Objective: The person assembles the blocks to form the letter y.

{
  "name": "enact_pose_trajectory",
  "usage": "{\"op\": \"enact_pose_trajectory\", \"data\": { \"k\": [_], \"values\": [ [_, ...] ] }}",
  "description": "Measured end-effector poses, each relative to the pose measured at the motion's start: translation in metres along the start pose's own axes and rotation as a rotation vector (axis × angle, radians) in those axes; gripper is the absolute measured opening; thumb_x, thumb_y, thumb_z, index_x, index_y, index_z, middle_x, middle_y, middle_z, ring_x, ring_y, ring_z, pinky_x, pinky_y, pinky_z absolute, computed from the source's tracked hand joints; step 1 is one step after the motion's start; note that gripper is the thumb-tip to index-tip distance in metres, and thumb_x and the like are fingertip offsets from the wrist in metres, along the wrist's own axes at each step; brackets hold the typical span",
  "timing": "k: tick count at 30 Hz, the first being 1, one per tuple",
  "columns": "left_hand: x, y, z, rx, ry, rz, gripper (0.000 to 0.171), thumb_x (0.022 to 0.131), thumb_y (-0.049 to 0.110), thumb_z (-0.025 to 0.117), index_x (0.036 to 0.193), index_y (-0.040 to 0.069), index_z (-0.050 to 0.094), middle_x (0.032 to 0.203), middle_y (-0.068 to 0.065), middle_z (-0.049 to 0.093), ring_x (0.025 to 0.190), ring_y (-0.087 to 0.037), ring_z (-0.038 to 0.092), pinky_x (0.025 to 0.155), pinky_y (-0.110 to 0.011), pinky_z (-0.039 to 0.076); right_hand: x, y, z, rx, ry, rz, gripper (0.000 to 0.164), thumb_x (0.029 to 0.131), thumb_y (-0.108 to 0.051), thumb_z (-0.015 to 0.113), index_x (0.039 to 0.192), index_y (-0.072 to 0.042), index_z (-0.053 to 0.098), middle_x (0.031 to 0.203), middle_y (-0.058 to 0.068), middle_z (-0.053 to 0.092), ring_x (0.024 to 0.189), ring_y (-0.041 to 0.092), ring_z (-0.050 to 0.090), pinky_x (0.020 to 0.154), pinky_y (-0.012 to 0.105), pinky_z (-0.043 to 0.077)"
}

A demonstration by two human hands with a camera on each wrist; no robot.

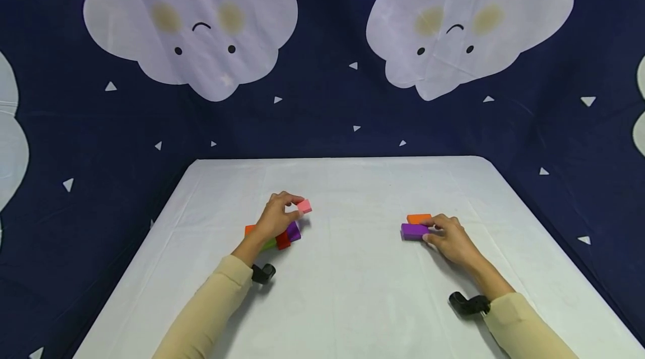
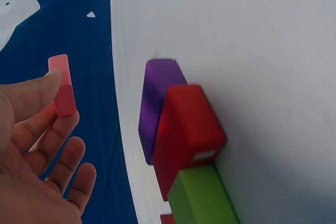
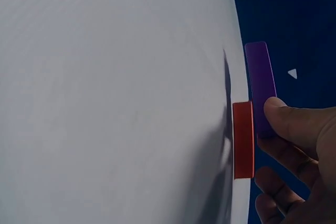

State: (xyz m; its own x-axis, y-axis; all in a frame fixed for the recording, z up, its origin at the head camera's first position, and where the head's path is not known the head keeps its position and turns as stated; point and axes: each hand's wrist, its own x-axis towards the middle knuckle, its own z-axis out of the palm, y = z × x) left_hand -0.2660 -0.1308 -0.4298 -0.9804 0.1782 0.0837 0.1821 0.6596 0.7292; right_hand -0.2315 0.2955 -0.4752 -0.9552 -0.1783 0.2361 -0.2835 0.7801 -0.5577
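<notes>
Between thumb and fingertips my left hand pinches a small pink block, held above the table. Below that hand lies a group of blocks: a purple block, a red block, a green block and an orange-red block, partly covered by the hand. On the other side, my right hand grips one end of a long purple block. Just behind it, in the head view, is an orange block. The right wrist view shows the purple block raised off the table.
A white-covered table reaches back to a dark blue curtain printed with clouds and triangles. Black wrist cameras sit on the left wrist and right wrist.
</notes>
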Motion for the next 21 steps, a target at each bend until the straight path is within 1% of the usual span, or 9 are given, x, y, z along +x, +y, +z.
{"op": "enact_pose_trajectory", "data": {
  "k": [4,7,8,12,14,15,19,21],
  "values": [
    [-0.004,0.004,0.003,-0.009,0.007,-0.005,0.034,0.085,0.016,0.068,0.118,0.014,0.066,0.116,-0.003,0.061,0.108,-0.026,0.048,0.088,-0.038,0.042,0.004,-0.005,0.003,0.011,0.002,-0.057,0.034,0.08,-0.005,0.069,0.114,-0.004,0.066,0.107,0.016,0.066,0.097,0.031,0.052,0.081,0.036,0.035],
    [-0.007,0.006,0.007,-0.018,0.022,-0.003,0.034,0.084,0.015,0.069,0.118,0.014,0.066,0.113,-0.004,0.062,0.107,-0.029,0.048,0.086,-0.036,0.04,0.008,-0.008,0.005,0.034,0.007,-0.094,0.037,0.079,-0.003,0.07,0.116,-0.007,0.066,0.105,0.013,0.067,0.096,0.03,0.054,0.081,0.035,0.033],
    [-0.007,0.007,0.008,-0.02,0.03,-0.002,0.034,0.084,0.015,0.069,0.117,0.014,0.066,0.112,-0.005,0.062,0.106,-0.029,0.048,0.085,-0.036,0.04,0.009,-0.009,0.005,0.046,0.009,-0.104,0.038,0.079,-0.002,0.07,0.116,-0.008,0.066,0.105,0.013,0.067,0.095,0.03,0.055,0.083,0.035,0.032],
    [-0.011,0.011,0.014,-0.025,0.058,0.007,0.034,0.083,0.015,0.07,0.117,0.013,0.067,0.108,-0.006,0.062,0.103,-0.029,0.049,0.082,-0.033,0.04,0.013,-0.014,0.007,0.093,0.014,-0.127,0.037,0.077,-0.001,0.07,0.114,-0.006,0.066,0.102,0.012,0.067,0.093,0.032,0.06,0.096,0.047,0.028],
    [-0.013,0.012,0.018,-0.027,0.062,0.005,0.034,0.082,0.016,0.071,0.116,0.012,0.067,0.108,-0.006,0.063,0.102,-0.029,0.049,0.081,-0.031,0.04,0.015,-0.016,0.009,0.105,0.011,-0.127,0.035,0.077,-0.002,0.071,0.112,-0.006,0.067,0.102,0.012,0.067,0.093,0.032,0.06,0.096,0.049,0.03],
    [-0.014,0.013,0.02,-0.03,0.063,0.007,0.034,0.082,0.016,0.071,0.116,0.012,0.067,0.107,-0.006,0.063,0.101,-0.03,0.049,0.079,-0.031,0.039,0.016,-0.018,0.009,0.109,0.007,-0.127,0.035,0.077,-0.002,0.071,0.111,-0.005,0.067,0.102,0.012,0.067,0.093,0.032,0.06,0.095,0.048,0.031],
    [-0.018,0.016,0.027,-0.044,0.071,0.024,0.034,0.081,0.013,0.07,0.115,0.011,0.068,0.105,-0.007,0.063,0.1,-0.031,0.048,0.078,-0.03,0.036,0.021,-0.023,0.011,0.106,-0.015,-0.12,0.034,0.077,-0.005,0.073,0.111,-0.007,0.067,0.101,0.009,0.066,0.094,0.027,0.056,0.083,0.035,0.035],
    [-0.02,0.018,0.03,-0.048,0.079,0.031,0.033,0.081,0.011,0.07,0.114,0.01,0.068,0.103,-0.008,0.062,0.099,-0.03,0.048,0.077,-0.031,0.036,0.024,-0.026,0.012,0.114,-0.026,-0.117,0.034,0.077,-0.005,0.073,0.111,-0.008,0.067,0.102,0.009,0.066,0.094,0.026,0.055,0.083,0.033,0.035]
  ]
}}
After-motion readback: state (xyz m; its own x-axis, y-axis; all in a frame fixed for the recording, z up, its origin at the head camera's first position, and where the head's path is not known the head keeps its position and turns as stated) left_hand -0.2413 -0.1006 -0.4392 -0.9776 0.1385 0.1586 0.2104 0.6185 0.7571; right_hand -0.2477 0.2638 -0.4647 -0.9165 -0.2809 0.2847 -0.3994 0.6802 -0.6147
